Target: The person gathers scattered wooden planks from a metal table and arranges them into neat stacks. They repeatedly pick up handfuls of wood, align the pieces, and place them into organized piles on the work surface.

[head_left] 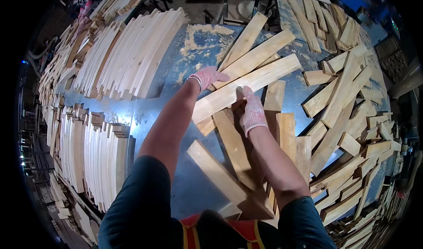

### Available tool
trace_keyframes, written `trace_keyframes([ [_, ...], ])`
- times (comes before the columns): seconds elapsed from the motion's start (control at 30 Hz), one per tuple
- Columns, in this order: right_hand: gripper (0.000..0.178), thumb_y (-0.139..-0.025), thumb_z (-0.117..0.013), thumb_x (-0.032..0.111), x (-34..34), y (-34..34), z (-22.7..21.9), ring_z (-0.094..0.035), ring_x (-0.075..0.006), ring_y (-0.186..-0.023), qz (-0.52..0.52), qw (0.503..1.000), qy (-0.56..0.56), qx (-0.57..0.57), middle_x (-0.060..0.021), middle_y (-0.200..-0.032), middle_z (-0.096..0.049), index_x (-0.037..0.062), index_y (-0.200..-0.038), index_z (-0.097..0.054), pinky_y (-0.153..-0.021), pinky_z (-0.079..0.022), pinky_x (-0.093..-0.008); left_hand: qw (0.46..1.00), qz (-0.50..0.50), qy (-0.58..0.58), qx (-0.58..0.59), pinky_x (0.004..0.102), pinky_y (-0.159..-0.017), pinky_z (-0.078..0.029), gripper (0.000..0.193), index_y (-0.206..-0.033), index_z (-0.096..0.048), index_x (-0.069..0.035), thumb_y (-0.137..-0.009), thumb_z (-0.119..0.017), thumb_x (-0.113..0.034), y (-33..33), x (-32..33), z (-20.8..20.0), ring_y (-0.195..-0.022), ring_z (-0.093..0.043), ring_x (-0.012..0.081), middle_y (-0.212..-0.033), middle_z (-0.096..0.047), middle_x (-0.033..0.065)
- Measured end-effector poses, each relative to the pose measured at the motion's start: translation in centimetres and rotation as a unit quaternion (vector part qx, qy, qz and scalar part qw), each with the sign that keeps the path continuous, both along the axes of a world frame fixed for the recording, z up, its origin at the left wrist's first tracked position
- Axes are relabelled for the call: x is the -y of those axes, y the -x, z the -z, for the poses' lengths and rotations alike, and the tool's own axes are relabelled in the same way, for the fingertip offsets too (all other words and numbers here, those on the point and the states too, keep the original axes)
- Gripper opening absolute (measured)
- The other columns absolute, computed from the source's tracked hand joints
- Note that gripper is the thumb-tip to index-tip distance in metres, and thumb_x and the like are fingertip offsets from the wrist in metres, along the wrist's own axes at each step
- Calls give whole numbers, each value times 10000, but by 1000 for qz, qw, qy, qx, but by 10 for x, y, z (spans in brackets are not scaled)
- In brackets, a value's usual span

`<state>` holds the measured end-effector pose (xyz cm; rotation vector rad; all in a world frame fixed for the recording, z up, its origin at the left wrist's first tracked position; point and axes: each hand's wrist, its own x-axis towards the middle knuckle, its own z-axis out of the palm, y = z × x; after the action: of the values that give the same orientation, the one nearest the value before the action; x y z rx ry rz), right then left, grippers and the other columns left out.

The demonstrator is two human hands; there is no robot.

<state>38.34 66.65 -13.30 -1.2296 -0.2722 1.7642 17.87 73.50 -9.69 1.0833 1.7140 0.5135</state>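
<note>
Both my hands wear pinkish-white knit gloves over a blue metal table. My right hand (253, 112) is closed on a pale wooden plank (269, 78), thumb on top and the other fingers hidden beneath. This plank slants up to the right. Just behind it lies a second wooden board (260, 52), also slanting. At its near left end is my left hand (206, 78), closed around the end with one digit lying over the face. A third board (244, 39) sticks out behind. Under and below the plank, several loose boards (235, 152) lie crossed.
To the left, pale strips stand in a long row (141, 50) and a nearer row (92, 156). Loose boards (339, 94) pile up along the right side. Sawdust (198, 39) covers part of the blue table (176, 178). Farther back right, another heap of boards (313, 17) lies.
</note>
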Motion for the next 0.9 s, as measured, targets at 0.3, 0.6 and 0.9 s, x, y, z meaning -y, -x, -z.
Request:
trace_keyframes([
  [0.3, 664, -888, -843, 241, 154, 27, -90, -647, -271, -1154, -198, 959, -52, -199, -88, -1291, -671, 49, -1440, -528, -1104, -488, -422, 991, 23, -53, -120, 404, -778, -512, 472, -1031, -675, 31, -818, -796, -373, 8, 220, -97, -868, -623, 223, -949, -694, 165],
  [0.6, 369, -935, -732, 108, 220, 84, -122, -690, -205, -836, -232, 964, -113, 69, -94, -1025, -689, 22, -1261, -582, -718, -608, -386, 984, -167, -11, -57, 369, -710, -552, 373, -980, -635, 3, -819, -803, -288, 134, 526, -89, -774, -663, 188, -854, -689, 131],
  [0.9, 684, -897, -685, 374, 465, 279, -51, -656, -487, -1151, -574, 673, -223, 408, -349, -1171, -680, -94, -1352, -480, -985, -524, -484, 929, -50, 9, -366, 522, -1163, -387, 797, -1425, -554, -38, -811, -829, -464, 202, 722, -102, -1383, -490, 404, -1466, -548, 201],
])
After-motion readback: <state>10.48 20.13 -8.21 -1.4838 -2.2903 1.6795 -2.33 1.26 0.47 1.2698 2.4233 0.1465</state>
